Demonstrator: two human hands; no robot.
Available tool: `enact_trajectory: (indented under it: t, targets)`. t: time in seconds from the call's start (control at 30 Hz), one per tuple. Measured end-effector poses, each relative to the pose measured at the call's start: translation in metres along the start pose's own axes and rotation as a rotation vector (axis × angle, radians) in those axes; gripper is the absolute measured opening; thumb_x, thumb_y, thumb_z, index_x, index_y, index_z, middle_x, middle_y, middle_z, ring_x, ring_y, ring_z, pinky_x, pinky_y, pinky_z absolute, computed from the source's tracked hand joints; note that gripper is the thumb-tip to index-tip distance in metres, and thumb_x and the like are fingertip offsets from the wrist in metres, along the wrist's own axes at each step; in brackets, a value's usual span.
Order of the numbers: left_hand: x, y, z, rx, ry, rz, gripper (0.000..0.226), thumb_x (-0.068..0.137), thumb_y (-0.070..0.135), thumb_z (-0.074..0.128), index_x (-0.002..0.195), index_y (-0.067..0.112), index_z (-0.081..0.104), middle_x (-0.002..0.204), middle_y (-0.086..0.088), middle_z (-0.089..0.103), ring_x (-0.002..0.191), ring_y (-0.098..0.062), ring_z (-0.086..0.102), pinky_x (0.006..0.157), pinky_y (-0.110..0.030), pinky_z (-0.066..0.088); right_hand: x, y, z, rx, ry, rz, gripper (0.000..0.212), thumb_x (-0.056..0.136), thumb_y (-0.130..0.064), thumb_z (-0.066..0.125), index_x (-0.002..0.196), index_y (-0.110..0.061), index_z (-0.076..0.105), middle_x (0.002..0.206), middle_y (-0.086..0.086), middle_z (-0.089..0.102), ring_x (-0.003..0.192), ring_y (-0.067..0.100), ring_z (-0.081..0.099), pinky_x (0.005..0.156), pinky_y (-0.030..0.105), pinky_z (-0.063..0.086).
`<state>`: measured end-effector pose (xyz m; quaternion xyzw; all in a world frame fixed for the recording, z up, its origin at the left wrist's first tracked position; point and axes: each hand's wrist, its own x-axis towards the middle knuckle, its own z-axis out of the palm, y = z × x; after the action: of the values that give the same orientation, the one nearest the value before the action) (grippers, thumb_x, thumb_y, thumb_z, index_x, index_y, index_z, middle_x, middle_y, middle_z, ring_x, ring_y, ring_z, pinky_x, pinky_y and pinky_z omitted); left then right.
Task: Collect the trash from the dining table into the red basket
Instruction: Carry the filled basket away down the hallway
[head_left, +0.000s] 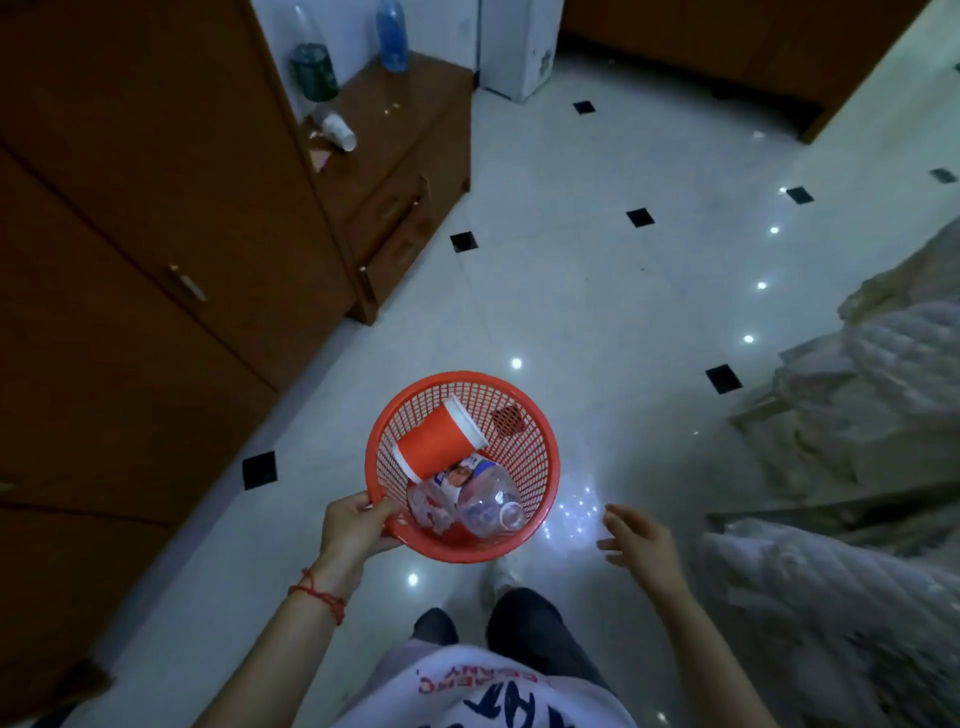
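Note:
My left hand (358, 530) grips the near-left rim of the red mesh basket (519, 395), holding it above the tiled floor. Inside the basket lie a red paper cup (434, 449) on its side, a clear plastic bottle (485, 501) with a label, and some crumpled wrapping (426, 512). My right hand (639, 538) hovers to the right of the basket, fingers apart and holding nothing. No dining table is in view.
A tall wooden cabinet (130, 234) fills the left. Beyond it a low wooden drawer unit (405, 156) carries a tipped white cup (340, 132), a dark green jar (314, 73), a blue bottle (392, 36) and scraps. Plastic-wrapped bundles (857, 415) crowd the right. Glossy tile floor (597, 270) lies ahead.

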<state>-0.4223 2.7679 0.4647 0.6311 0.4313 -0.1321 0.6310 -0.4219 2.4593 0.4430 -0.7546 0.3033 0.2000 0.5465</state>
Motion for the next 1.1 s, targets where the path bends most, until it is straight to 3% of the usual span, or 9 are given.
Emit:
enact_trajectory:
  t: [0.17, 0.3, 0.5, 0.7, 0.87, 0.93, 0.97, 1.0, 1.1]
  targets:
    - [0.052, 0.062, 0.066, -0.010, -0.022, -0.048, 0.015, 0.079, -0.004, 0.058, 0.069, 0.005, 0.064, 0.071, -0.009, 0.066, 0.058, -0.020, 0.062, 0.045, -0.025, 0.055, 0.076, -0.005, -0.042, 0.038, 0.118, 0.150, 0.030, 0.092, -0.004, 0.049, 0.118, 0.011, 0.054, 0.100, 0.031, 0.060, 0.090, 0.041, 0.062, 0.068, 0.041, 0.048]
    - [0.078, 0.120, 0.115, -0.039, 0.009, -0.045, 0.013, 0.080, -0.004, 0.057, 0.071, 0.003, 0.062, 0.077, -0.008, 0.064, 0.064, -0.023, 0.059, 0.040, -0.019, 0.051, 0.140, -0.030, -0.069, -0.005, 0.115, 0.282, 0.029, 0.091, -0.002, 0.048, 0.109, 0.018, 0.057, 0.083, 0.020, 0.053, 0.059, 0.025, 0.052, 0.054, 0.030, 0.039]
    - [0.128, 0.206, 0.181, -0.023, 0.017, -0.013, 0.028, 0.085, 0.002, 0.055, 0.110, -0.008, 0.058, 0.105, -0.016, 0.061, 0.077, -0.025, 0.059, 0.078, -0.038, 0.049, 0.240, -0.115, -0.081, -0.044, 0.073, 0.274, 0.035, 0.088, -0.003, 0.047, 0.109, 0.025, 0.049, 0.075, 0.013, 0.044, 0.054, 0.019, 0.042, 0.052, 0.029, 0.033]
    - [0.200, 0.275, 0.244, -0.027, 0.060, -0.038, 0.034, 0.083, 0.003, 0.057, 0.116, -0.007, 0.056, 0.126, -0.025, 0.059, 0.100, -0.033, 0.058, 0.082, -0.039, 0.047, 0.333, -0.195, -0.095, 0.053, 0.047, 0.250, 0.029, 0.091, -0.005, 0.047, 0.114, 0.010, 0.055, 0.087, 0.016, 0.048, 0.053, 0.017, 0.045, 0.051, 0.026, 0.034]
    - [0.261, 0.349, 0.314, 0.018, -0.026, -0.045, 0.036, 0.082, 0.005, 0.060, 0.116, -0.004, 0.058, 0.123, -0.022, 0.061, 0.094, -0.025, 0.058, 0.080, -0.037, 0.048, 0.398, -0.238, -0.123, 0.136, 0.137, 0.365, 0.018, 0.091, -0.001, 0.042, 0.096, 0.006, 0.058, 0.070, 0.012, 0.040, 0.050, 0.019, 0.038, 0.051, 0.023, 0.027]
    - [0.279, 0.383, 0.345, 0.064, -0.060, -0.023, 0.033, 0.079, 0.006, 0.062, 0.111, -0.002, 0.061, 0.114, -0.019, 0.064, 0.087, -0.023, 0.060, 0.075, -0.034, 0.049, 0.415, -0.246, -0.136, 0.143, 0.163, 0.425, 0.014, 0.091, -0.002, 0.041, 0.083, -0.013, 0.038, 0.063, 0.007, 0.039, 0.051, 0.019, 0.039, 0.051, 0.023, 0.028]
    - [0.287, 0.401, 0.363, 0.088, -0.078, -0.008, 0.029, 0.079, 0.006, 0.063, 0.107, 0.000, 0.063, 0.109, -0.017, 0.064, 0.082, -0.022, 0.061, 0.073, -0.033, 0.049, 0.425, -0.245, -0.142, 0.140, 0.176, 0.456, 0.032, 0.092, -0.004, 0.042, 0.103, 0.020, 0.024, 0.064, 0.007, 0.041, 0.053, 0.019, 0.041, 0.052, 0.023, 0.031]
    - [0.294, 0.419, 0.382, 0.097, -0.108, 0.004, 0.024, 0.079, 0.005, 0.063, 0.103, 0.003, 0.064, 0.106, -0.016, 0.064, 0.078, -0.020, 0.061, 0.072, -0.033, 0.049, 0.432, -0.250, -0.148, 0.141, 0.184, 0.480, 0.019, 0.092, -0.005, 0.043, 0.081, 0.003, 0.056, 0.065, 0.008, 0.045, 0.055, 0.020, 0.044, 0.054, 0.025, 0.034]
    - [0.316, 0.470, 0.446, 0.143, -0.191, 0.048, 0.016, 0.081, 0.003, 0.062, 0.097, 0.005, 0.063, 0.102, -0.012, 0.063, 0.074, -0.016, 0.061, 0.075, -0.034, 0.048, 0.459, -0.257, -0.168, 0.169, 0.242, 0.521, 0.028, 0.090, -0.005, 0.045, 0.063, -0.010, 0.047, 0.065, 0.009, 0.046, 0.053, 0.020, 0.044, 0.054, 0.026, 0.035]
